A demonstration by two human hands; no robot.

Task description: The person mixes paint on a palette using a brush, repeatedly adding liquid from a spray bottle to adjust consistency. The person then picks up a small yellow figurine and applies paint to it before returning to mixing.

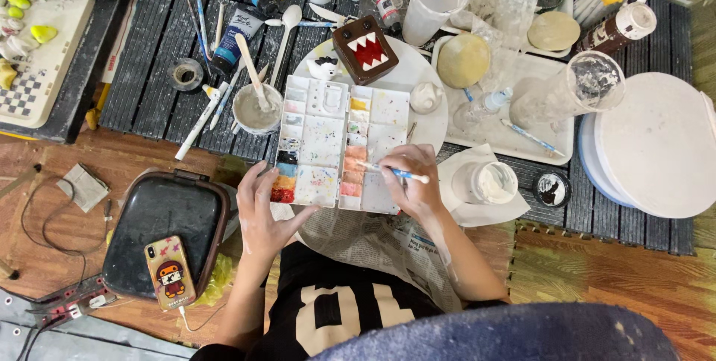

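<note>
Left hand [262, 212] spread flat steadying paint palette [335, 145], right hand [414, 178] pinching paintbrush [391, 171]; risks smearing neighbouring wells.

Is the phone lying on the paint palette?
No, the phone lies on the black case to the person's left, apart from the paint palette.

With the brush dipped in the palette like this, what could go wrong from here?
1. The left hand steadies only the edge of the palette; pressure from the paintbrush in the right hand might tip it.
2. The right forearm lies close to the open jar of white paint and could knock it.
3. Drips may reach the newspaper.
</note>
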